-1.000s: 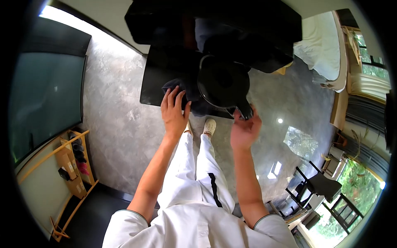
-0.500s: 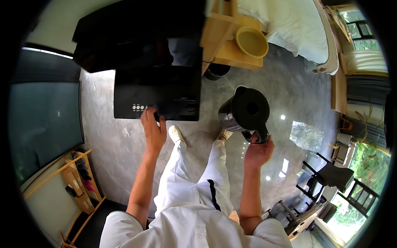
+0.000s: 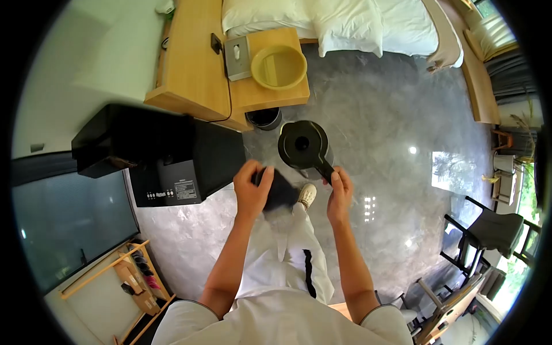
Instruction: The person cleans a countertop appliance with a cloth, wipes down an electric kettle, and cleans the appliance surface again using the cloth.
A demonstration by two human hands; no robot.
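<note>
A black kettle [image 3: 302,144] hangs upright over the floor, its lid facing up. My right hand [image 3: 339,198] is closed round its handle, at the lower right of the lid. To the left, my left hand [image 3: 253,187] is closed on a dark cloth [image 3: 280,190], which dangles beside my fingers and is blurred at its lower edge. The cloth and the kettle are apart. A black appliance [image 3: 178,181] with small white buttons and a label stands left of my left hand.
A wooden side table [image 3: 270,103] holds a yellow bowl [image 3: 279,67] and a grey tissue box [image 3: 237,57]. Below it is a black bin [image 3: 265,118]. A white bed [image 3: 368,29] stands at the top, a dark chair [image 3: 491,230] at the right, a wooden rack [image 3: 138,282] at lower left.
The view has swung right, away from the black appliance. My right hand has carried the kettle away from it, and my left hand has lifted the dark cloth off the appliance.
</note>
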